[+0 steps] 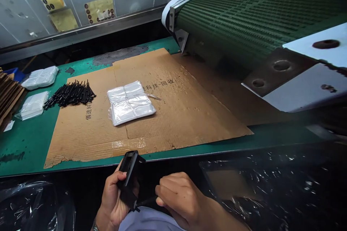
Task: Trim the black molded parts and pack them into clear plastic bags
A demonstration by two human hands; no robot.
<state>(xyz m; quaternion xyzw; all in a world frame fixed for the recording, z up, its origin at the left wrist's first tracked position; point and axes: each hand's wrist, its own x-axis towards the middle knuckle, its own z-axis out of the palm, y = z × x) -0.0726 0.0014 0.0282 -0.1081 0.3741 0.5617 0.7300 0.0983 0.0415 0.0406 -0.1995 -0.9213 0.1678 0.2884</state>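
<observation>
My left hand (112, 198) grips a black plastic housing (130, 180) with a recess in its face, held upright and slightly tilted in front of the table edge. To its right is my right hand (183, 196), with the fingers curled together and pointing at the housing. A dark thin shape shows by those fingertips, but I cannot make out what it is. Beyond my hands, a tied stack of clear plastic bags (131, 103) lies on a flat cardboard sheet (173, 122). A pile of thin black rods (72, 94) lies at the sheet's left edge.
More bag stacks (40, 77) lie on the green table (29, 137) at the left, beside stacked cardboard (9, 95). A green conveyor belt (244, 18) overhangs the right side, its metal frame jutting toward me. Clear plastic liners (35, 202) flank my hands below the table edge.
</observation>
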